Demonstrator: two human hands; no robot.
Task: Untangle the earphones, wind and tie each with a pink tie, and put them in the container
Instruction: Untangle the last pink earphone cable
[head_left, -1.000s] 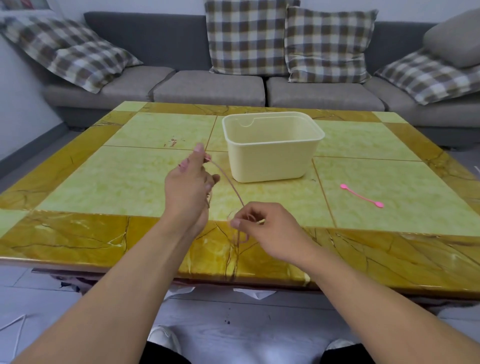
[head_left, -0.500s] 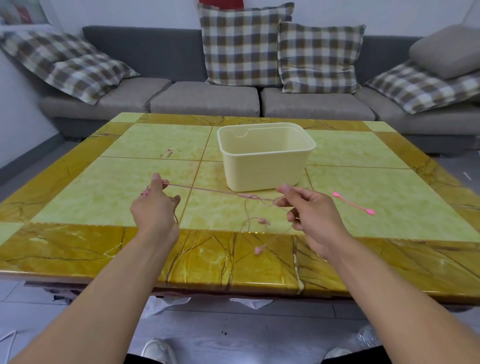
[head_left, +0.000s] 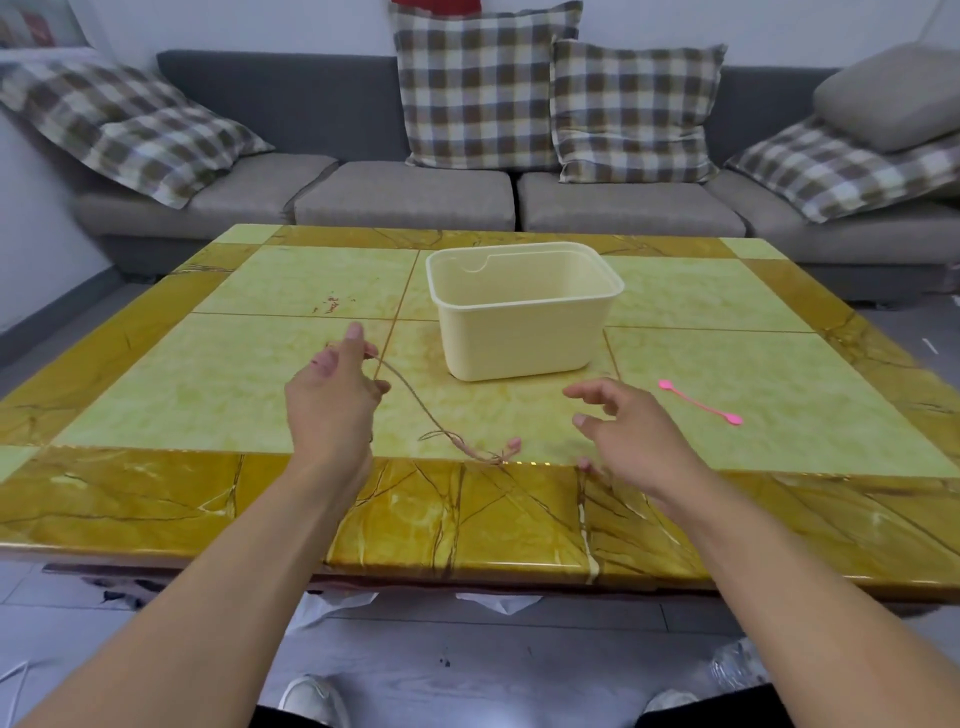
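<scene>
A pink earphone cable (head_left: 415, 402) is held at one end by the left hand (head_left: 332, 400), pinched between thumb and curled fingers above a green and amber tiled table (head_left: 156, 493), while the rest of the cable is seen trailing down and to the right onto the tabletop. Its far end is laid in a small loose tangle near the front band of amber tile, where a pink earbud (head_left: 513, 443) is seen just beside the knot of wire. The right hand (head_left: 631, 434) is held above the table to the right of that tangle, its fingers spread and relaxed, with nothing gripped; a second small pink piece is glimpsed at its lower edge, though what it is cannot be told. A cream plastic container (head_left: 524, 332) is set upright near the middle of the table, beyond both hands, and nothing can be made out inside it. A single pink tie (head_left: 698, 402) is laid flat on the green tile to the right of the container and well apart from the cable, untouched by either hand. Behind the table a grey sofa (head_left: 405, 200) is ranged along the wall, with checked cushions (head_left: 483, 88) propped on it. Both bare forearms are extended from the bottom of the view, and pale shoes are partly seen on the grey floor below the table edge.
</scene>
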